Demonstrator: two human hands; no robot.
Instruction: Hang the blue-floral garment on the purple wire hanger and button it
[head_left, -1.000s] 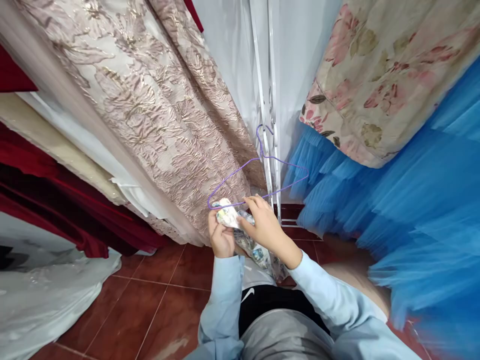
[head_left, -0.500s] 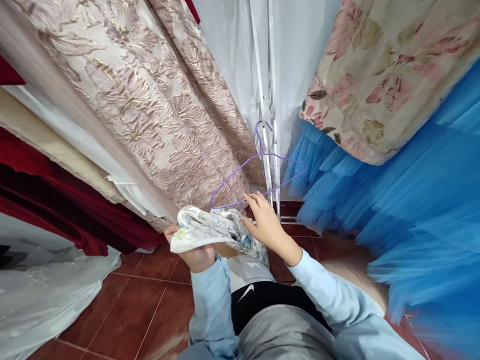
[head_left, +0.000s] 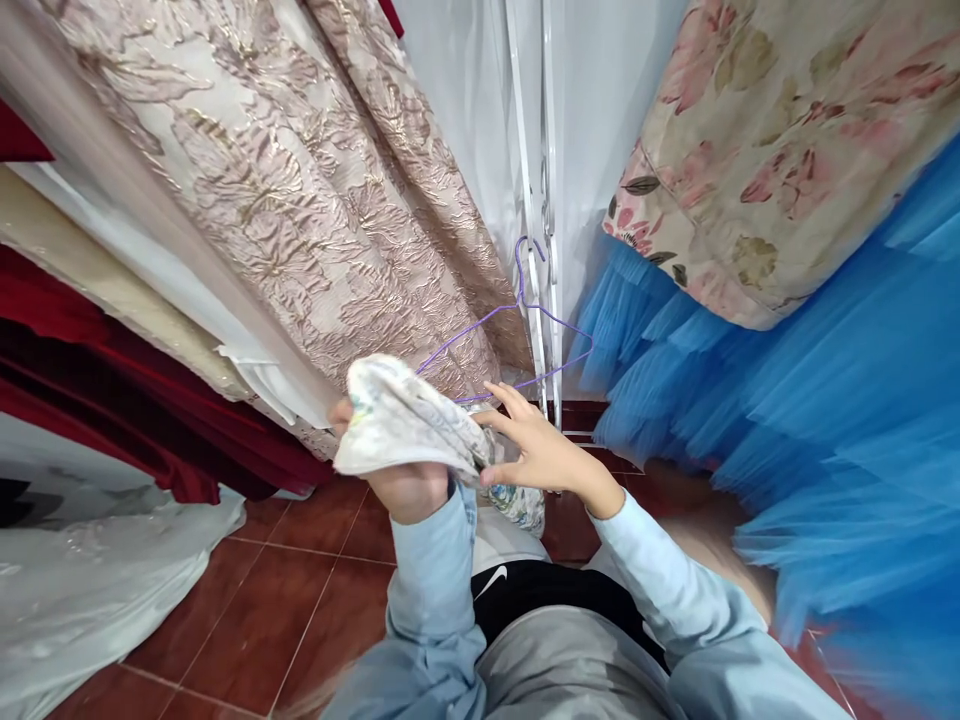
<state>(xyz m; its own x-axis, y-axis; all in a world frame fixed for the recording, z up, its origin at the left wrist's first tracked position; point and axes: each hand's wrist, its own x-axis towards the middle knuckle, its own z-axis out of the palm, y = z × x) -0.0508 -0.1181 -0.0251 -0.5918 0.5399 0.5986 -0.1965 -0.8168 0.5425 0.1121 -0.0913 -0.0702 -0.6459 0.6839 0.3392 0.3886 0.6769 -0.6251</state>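
A pale floral-print cloth garment (head_left: 401, 415) is bunched up in front of me. My left hand (head_left: 409, 490) is closed on its left end from beneath, and most of the fingers are hidden by the cloth. My right hand (head_left: 536, 450) lies over the garment's right side, fingers stretched and apart, thumb lower down against the cloth. Just beyond the fingertips is a purple wire hanger (head_left: 484, 320), hook upward; its bottom bar runs behind the cloth and my right fingers. More of the printed cloth dangles below my right hand.
A pink-gold brocade dress (head_left: 300, 200) hangs at the left beside dark red cloth (head_left: 112, 370). White rack poles (head_left: 551, 200) stand ahead. To the right hang a beige floral garment (head_left: 750, 170) and a blue tulle skirt (head_left: 825, 450). Red floor tiles (head_left: 247, 610) lie below.
My left hand has raised its end of the garment, which now covers part of the hanger's left side. My right hand has come lower against the cloth. The hanger has shifted slightly left.
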